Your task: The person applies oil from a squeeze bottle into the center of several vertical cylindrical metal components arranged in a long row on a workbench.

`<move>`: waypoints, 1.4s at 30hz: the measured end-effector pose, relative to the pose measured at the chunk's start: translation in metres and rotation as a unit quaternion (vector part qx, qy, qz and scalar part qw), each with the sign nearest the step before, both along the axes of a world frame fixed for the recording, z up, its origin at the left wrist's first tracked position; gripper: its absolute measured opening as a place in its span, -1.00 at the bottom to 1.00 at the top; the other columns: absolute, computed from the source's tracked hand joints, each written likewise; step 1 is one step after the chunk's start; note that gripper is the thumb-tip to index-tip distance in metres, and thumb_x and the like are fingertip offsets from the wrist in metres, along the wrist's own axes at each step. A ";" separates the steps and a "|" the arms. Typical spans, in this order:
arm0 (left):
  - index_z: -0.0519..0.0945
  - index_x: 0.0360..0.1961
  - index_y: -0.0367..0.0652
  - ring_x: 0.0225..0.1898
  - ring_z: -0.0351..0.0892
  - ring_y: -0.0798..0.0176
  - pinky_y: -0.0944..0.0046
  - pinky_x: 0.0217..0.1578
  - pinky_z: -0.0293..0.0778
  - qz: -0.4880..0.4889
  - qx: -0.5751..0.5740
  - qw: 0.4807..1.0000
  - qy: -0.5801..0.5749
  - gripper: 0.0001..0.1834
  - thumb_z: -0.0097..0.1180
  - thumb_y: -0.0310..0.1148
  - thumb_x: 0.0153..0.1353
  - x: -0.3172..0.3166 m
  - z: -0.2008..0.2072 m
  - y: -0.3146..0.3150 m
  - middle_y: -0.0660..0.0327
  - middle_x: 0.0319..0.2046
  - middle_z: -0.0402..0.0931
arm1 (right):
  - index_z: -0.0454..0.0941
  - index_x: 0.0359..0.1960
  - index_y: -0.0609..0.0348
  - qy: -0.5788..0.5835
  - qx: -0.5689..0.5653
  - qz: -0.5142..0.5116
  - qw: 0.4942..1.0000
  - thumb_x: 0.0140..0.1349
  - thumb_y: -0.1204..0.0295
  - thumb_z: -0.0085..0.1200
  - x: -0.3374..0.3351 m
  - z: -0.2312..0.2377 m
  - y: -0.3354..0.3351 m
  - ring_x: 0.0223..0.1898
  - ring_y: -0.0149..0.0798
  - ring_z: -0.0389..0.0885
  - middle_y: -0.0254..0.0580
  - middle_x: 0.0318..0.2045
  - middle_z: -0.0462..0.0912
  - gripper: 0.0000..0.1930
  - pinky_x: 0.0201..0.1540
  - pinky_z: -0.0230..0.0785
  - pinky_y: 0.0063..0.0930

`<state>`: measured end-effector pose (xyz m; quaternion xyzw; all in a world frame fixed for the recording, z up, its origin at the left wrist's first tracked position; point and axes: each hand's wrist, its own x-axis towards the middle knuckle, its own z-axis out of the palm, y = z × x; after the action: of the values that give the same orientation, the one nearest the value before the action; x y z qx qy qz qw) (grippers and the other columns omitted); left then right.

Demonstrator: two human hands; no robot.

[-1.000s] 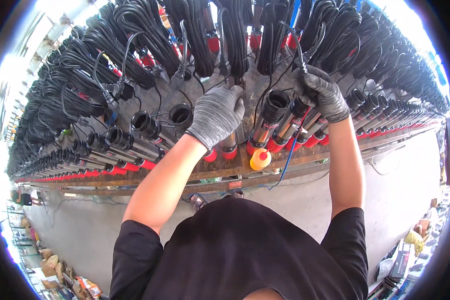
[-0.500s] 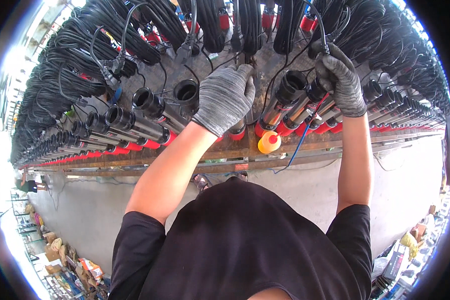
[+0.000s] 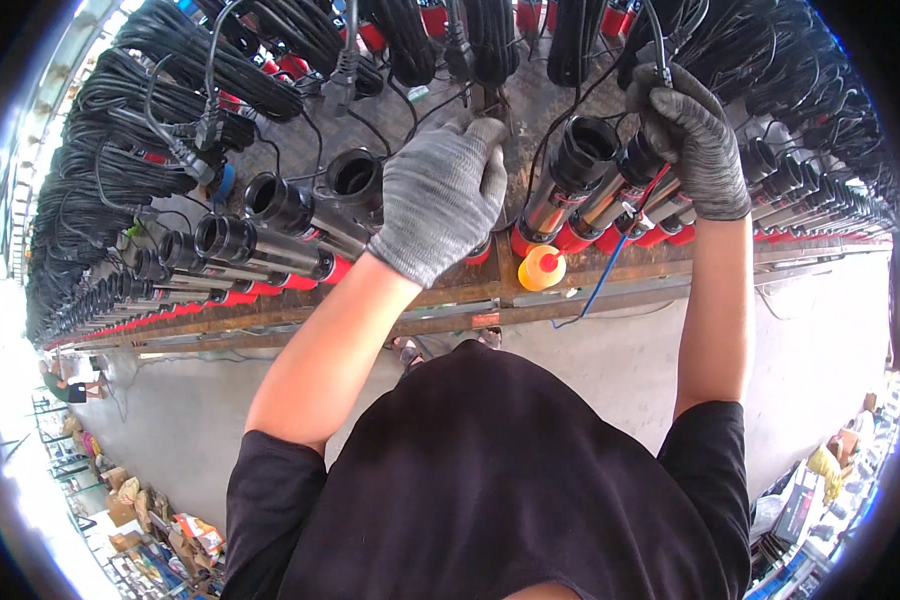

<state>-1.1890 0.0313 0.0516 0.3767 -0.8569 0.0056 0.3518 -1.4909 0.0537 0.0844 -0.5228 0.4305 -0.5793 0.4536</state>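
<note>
My left hand (image 3: 442,200), in a grey knit glove, is closed with its fingers curled down among the metal pump cylinders; what they grip is hidden behind the hand. Just left of it is the open black mouth of a pump (image 3: 354,176). My right hand (image 3: 698,150), gloved too, is closed around the end of a black power cord (image 3: 656,45), whose ribbed sleeve sticks out above the fingers; the plug itself is hidden. Below that hand hang a red wire (image 3: 654,188) and a blue wire (image 3: 602,285). Between my hands stands an open-topped pump (image 3: 578,160).
Coiled black cables (image 3: 195,75) fill the far side of the bench. Rows of red-based pumps (image 3: 265,240) line both sides. A yellow bottle with a red tip (image 3: 542,268) sits at the bench edge (image 3: 450,312). Another person (image 3: 68,388) is at far left.
The view has shifted slightly. My left hand has drawn a little left and nearer; its fingertips are less visible. My right hand stays closed on the cord, slightly further right in view.
</note>
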 end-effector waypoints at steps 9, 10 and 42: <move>0.68 -0.08 -0.15 -0.17 0.71 -0.05 0.08 -0.14 0.64 -0.117 0.089 0.986 0.080 -0.78 0.26 -0.46 0.23 0.030 0.001 0.066 0.08 -0.06 0.70 | 0.73 -0.02 0.28 0.098 0.034 -0.066 0.992 0.40 0.08 0.19 0.004 -0.001 0.003 -0.50 -0.51 0.55 -0.29 -0.48 0.70 -0.55 -0.39 0.41 -0.63; 0.67 -0.11 -0.15 -0.18 0.71 -0.04 0.09 -0.15 0.63 -0.131 0.092 0.984 0.083 -0.79 0.27 -0.49 0.22 0.034 -0.001 0.070 0.09 -0.09 0.70 | 0.73 0.01 0.29 0.108 0.023 -0.046 0.993 0.42 0.09 0.17 0.007 0.002 0.003 -0.52 -0.52 0.52 -0.30 -0.47 0.70 -0.55 -0.39 0.38 -0.66; 0.58 -0.25 -0.30 -0.23 0.70 0.00 0.06 -0.13 0.61 -0.132 0.131 0.979 0.088 -0.89 0.07 -0.48 0.35 0.034 -0.015 0.092 -0.01 -0.28 0.67 | 0.76 -0.23 0.20 -0.047 -0.061 -0.039 0.996 0.25 0.21 0.38 0.011 0.002 0.013 -0.42 -0.22 0.75 -0.09 -0.35 0.79 -0.72 -0.31 0.68 -0.36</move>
<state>-1.1548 0.1230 0.0369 0.3025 -0.8578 -0.1865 0.3714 -1.4803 0.0667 0.0866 -0.5040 0.3927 -0.6460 0.4177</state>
